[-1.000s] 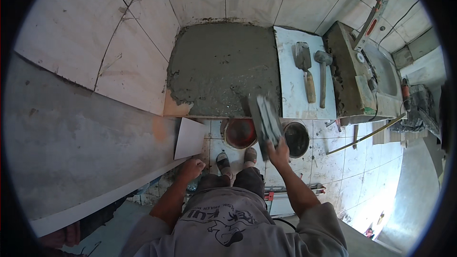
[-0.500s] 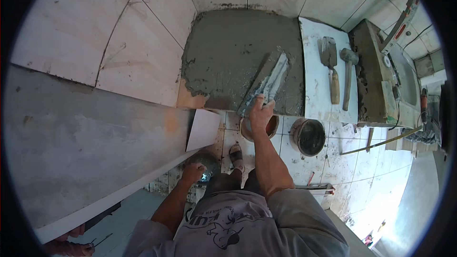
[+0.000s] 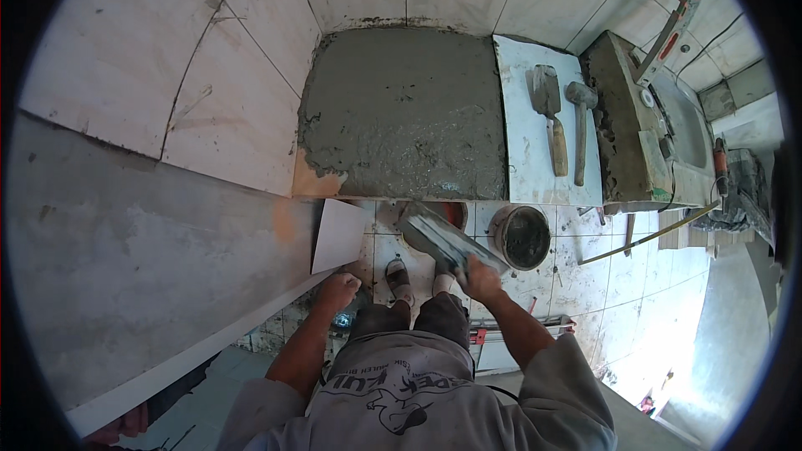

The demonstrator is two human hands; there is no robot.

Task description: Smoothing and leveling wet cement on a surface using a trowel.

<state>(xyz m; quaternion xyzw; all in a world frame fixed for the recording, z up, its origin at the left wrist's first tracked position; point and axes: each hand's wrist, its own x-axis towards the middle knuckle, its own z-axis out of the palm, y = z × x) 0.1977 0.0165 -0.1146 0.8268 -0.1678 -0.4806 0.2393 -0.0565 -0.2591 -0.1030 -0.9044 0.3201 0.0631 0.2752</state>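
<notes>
My right hand (image 3: 480,279) is closed round the handle of a long metal plastering trowel (image 3: 447,239). The trowel is tilted in front of the counter's edge, over a bucket (image 3: 458,215) that it partly hides. Beyond it, wet grey mortar (image 3: 401,108) covers the counter bed, smooth at the back and rougher and shinier near the front. My left hand (image 3: 339,291) hangs low with curled fingers, beside a leaning white tile (image 3: 338,236); whatever it may hold is hidden. Below it is a dark container (image 3: 342,319) with a shiny surface, partly covered by my arm.
A pointing trowel (image 3: 548,100) and a mallet (image 3: 581,125) lie on a white board (image 3: 522,175) right of the mortar. Farther right are a sink (image 3: 692,129) and a spirit level (image 3: 672,29). A round bucket (image 3: 525,237) and a tile cutter (image 3: 493,334) stand on the floor.
My right hand has drawn the trowel off the mortar, back toward me and down over the bucket. The mortar where it lay is now uncovered. My left hand stays low.
</notes>
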